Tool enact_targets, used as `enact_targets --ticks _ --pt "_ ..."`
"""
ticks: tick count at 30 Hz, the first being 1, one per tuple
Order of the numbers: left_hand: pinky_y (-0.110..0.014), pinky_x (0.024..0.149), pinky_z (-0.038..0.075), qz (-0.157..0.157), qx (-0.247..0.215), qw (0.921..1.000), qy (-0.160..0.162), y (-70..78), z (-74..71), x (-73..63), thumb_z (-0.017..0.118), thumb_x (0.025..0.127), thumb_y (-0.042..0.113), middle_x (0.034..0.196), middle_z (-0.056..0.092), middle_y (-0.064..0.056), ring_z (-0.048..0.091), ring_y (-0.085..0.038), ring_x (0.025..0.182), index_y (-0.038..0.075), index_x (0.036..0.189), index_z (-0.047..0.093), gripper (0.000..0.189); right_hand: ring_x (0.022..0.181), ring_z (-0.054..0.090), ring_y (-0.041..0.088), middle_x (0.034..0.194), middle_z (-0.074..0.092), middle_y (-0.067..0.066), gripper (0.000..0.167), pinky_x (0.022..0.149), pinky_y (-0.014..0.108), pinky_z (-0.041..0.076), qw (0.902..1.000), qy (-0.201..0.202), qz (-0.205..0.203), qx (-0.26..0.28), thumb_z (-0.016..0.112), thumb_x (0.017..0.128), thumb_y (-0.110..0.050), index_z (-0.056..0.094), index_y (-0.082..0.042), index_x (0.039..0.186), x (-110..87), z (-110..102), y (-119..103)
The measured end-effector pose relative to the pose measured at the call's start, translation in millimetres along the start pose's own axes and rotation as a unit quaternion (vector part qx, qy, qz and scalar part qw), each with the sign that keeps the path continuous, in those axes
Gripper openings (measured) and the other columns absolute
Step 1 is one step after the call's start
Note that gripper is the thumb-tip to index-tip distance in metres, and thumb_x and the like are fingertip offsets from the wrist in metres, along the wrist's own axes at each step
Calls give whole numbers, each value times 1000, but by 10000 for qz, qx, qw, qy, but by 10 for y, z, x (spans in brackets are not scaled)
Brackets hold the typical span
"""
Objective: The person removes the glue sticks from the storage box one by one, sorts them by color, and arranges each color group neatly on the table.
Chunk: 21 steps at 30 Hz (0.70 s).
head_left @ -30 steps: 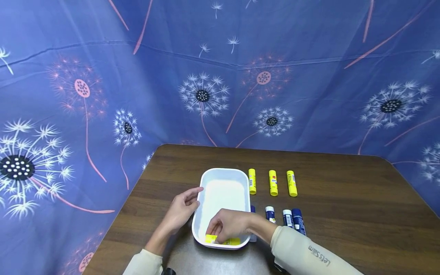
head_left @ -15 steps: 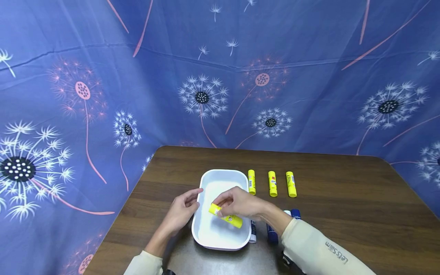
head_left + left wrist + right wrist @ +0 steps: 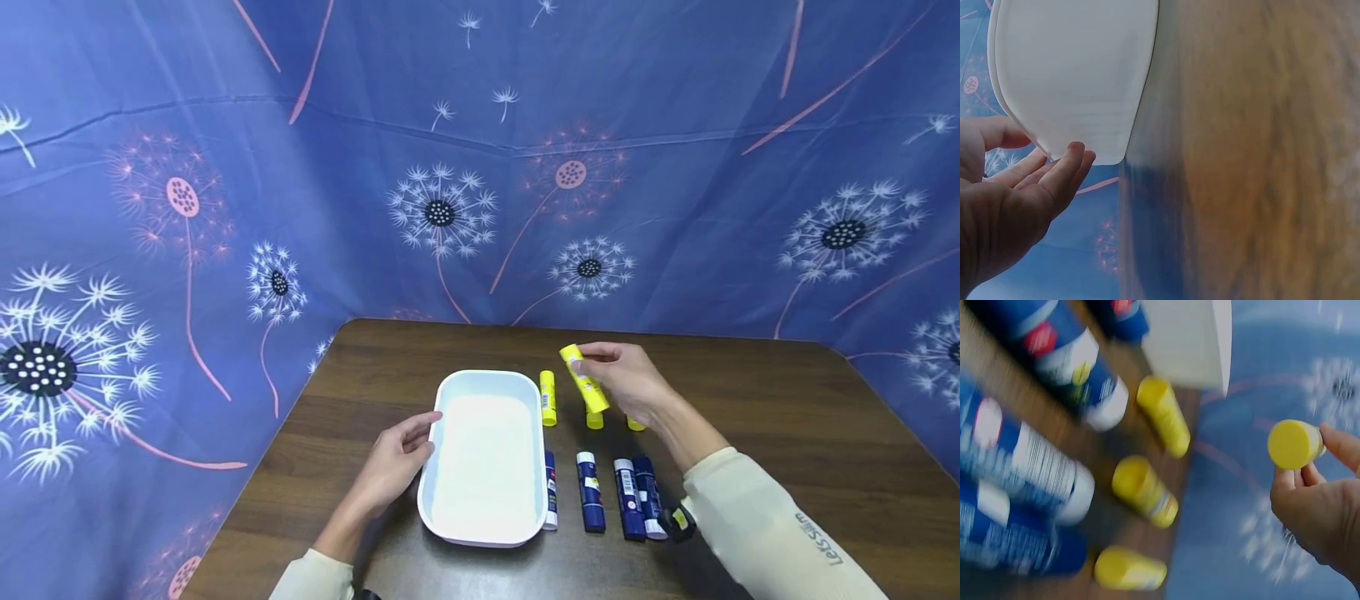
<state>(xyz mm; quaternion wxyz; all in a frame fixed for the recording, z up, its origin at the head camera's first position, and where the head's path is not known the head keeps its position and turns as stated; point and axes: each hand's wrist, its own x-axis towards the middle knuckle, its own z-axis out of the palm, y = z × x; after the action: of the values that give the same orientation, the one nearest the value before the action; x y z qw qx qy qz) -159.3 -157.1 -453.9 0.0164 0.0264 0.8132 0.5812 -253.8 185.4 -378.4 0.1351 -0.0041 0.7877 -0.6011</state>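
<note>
My right hand (image 3: 626,379) pinches a yellow glue stick (image 3: 585,379), held tilted above the back row of glue sticks; the right wrist view shows the round yellow end of this glue stick (image 3: 1289,445) between thumb and fingers. Beneath it lies a yellow glue stick (image 3: 595,420), partly hidden. Another yellow one (image 3: 548,398) lies by the tray, and a third (image 3: 636,424) is mostly covered by the hand. On the left, my left hand (image 3: 393,462) touches the side of a bare white tray (image 3: 432,433) with relaxed fingers, also seen at the tray wall (image 3: 1085,119) in the left wrist view.
Several dark blue glue sticks with white ends, one of them (image 3: 591,492), lie in a front row right of the tray; two lie side by side. The brown wooden table (image 3: 787,442) ends at a blue dandelion-print cloth (image 3: 480,108) behind.
The right hand has lifted the yellow glue stick out of the tray and carried it right and back over the yellow row. The left hand stays at the tray's side.
</note>
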Motion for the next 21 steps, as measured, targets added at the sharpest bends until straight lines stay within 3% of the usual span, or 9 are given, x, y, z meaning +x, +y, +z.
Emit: enact_targets --ticks 7,10,15,19,21 --pt "-47 108 55 -44 -33 10000 57 2 -20 -16 57 98 -1 144 62 -21 61 -36 132 5 138 63 41 119 54 18 156 42 26 61 82 16 55 9960 818 322 136 59 104 -22 39 6 154 124 -499 338" --pt "-45 109 55 -83 -10 10000 30 9 -18 -5 57 99 1 145 62 -19 61 -35 133 7 139 63 41 113 56 17 154 41 29 60 76 16 56 9916 1219 432 65 59 103 -19 39 10 152 149 -640 490" --pt "-47 109 54 -43 32 10000 -3 9 -12 15 57 99 0 145 61 -20 60 -37 133 6 139 63 41 114 60 27 150 46 32 58 69 20 56 9785 1884 805 -221 60 101 -18 45 11 148 166 -784 710" --pt "-45 108 55 -73 33 10000 -45 4 -3 30 56 99 1 145 62 -19 61 -35 132 7 139 63 41 121 57 36 148 48 35 55 67 20 54 9689 2136 1046 -679 61 101 -20 49 11 145 155 -867 871" --pt "-44 106 56 -56 17 10000 -59 3 3 33 56 99 1 144 62 -20 62 -36 132 7 139 63 41 114 60 34 145 50 36 54 63 20 54 9645 2256 1071 -852 62 99 -19 52 13 142 158 -883 935"
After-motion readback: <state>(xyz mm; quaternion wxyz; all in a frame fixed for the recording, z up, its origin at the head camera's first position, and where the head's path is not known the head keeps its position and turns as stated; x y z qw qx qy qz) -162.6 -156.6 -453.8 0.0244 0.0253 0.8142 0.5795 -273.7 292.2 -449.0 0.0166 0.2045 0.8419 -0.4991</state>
